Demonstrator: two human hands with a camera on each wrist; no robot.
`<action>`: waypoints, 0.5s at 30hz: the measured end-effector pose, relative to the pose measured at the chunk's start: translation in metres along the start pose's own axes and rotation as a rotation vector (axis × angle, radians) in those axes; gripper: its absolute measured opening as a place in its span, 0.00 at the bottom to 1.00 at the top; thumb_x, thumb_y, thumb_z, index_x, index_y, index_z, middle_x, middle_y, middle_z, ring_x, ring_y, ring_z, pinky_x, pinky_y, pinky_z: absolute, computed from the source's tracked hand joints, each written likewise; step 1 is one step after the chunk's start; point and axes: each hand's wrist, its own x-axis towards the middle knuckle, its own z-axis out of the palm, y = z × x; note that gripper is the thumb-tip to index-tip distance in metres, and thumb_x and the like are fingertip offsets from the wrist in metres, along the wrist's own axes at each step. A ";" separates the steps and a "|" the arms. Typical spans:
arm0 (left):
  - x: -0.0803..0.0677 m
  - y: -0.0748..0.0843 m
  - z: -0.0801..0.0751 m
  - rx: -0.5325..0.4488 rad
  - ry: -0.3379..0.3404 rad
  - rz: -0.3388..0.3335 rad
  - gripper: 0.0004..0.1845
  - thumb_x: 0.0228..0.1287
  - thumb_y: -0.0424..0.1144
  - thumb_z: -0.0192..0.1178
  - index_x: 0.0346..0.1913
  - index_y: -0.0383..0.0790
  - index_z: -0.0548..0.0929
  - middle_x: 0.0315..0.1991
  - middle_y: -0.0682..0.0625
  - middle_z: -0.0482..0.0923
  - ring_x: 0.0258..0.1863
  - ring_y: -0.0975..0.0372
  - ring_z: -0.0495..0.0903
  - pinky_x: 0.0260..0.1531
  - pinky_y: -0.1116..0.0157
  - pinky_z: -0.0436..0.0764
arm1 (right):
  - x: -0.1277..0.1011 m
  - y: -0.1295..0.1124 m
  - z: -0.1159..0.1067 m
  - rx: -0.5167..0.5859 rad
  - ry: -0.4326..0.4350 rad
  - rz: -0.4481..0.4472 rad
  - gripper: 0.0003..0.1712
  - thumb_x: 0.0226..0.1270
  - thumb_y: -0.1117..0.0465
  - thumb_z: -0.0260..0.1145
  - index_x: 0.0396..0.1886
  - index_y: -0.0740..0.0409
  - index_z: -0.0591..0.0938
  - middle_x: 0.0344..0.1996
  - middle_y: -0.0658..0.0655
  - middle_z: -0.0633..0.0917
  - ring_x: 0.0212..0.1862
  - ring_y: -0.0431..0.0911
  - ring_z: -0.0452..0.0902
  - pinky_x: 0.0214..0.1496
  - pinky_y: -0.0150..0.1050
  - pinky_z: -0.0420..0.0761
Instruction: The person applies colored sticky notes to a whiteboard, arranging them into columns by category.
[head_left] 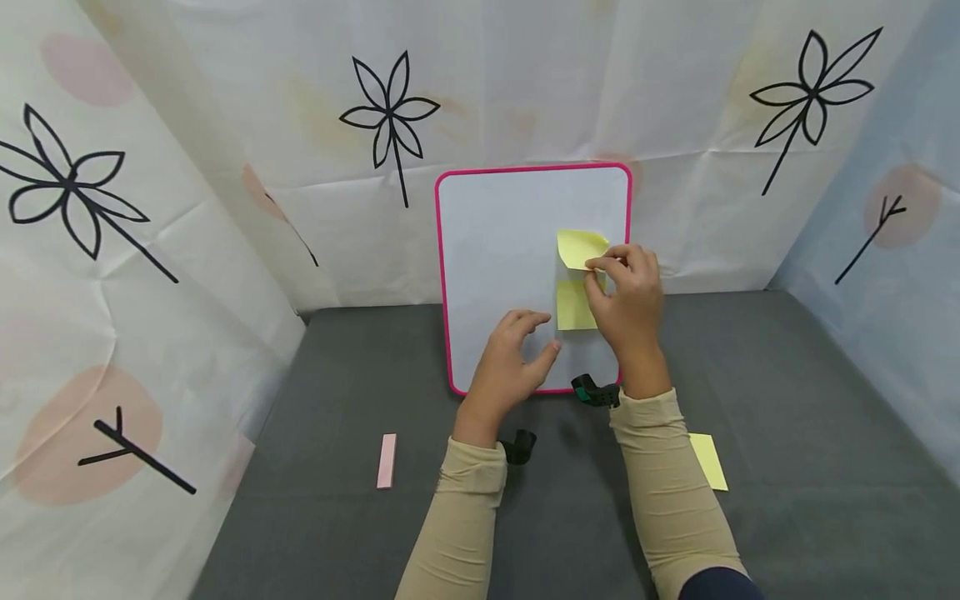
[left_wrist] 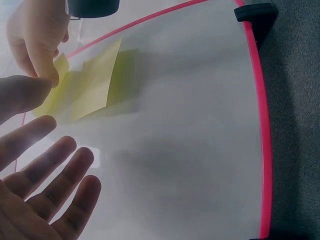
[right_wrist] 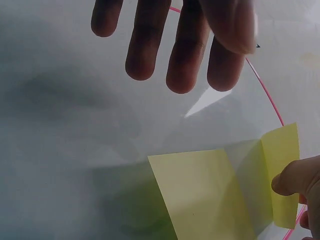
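A whiteboard (head_left: 502, 250) with a pink frame leans upright against the back wall. On its right side are two yellow sticky notes, one above the other. My right hand (head_left: 632, 304) pinches the upper sticky note (head_left: 577, 247) near its bottom right corner, and the note curves away from the board. Just below it, the lower sticky note (head_left: 573, 307) is partly covered by that hand; in the right wrist view its free edge (right_wrist: 195, 185) lifts off the surface. Fingers spread and holding nothing, my left hand (head_left: 502, 367) hovers before the board's lower middle.
A pink paper strip (head_left: 386, 460) lies on the grey tabletop (head_left: 322, 375) to the left. Another yellow note (head_left: 708, 462) shows beside my right forearm. White cloth walls (head_left: 525, 75) with drawn flowers enclose the back and sides.
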 end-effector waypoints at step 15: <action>0.005 0.010 0.007 0.045 -0.013 0.006 0.27 0.73 0.40 0.68 0.71 0.35 0.79 0.66 0.43 0.79 0.68 0.52 0.79 0.68 0.52 0.80 | 0.000 0.002 -0.003 0.055 -0.130 -0.011 0.12 0.60 0.66 0.77 0.43 0.67 0.91 0.45 0.66 0.82 0.49 0.64 0.76 0.49 0.57 0.79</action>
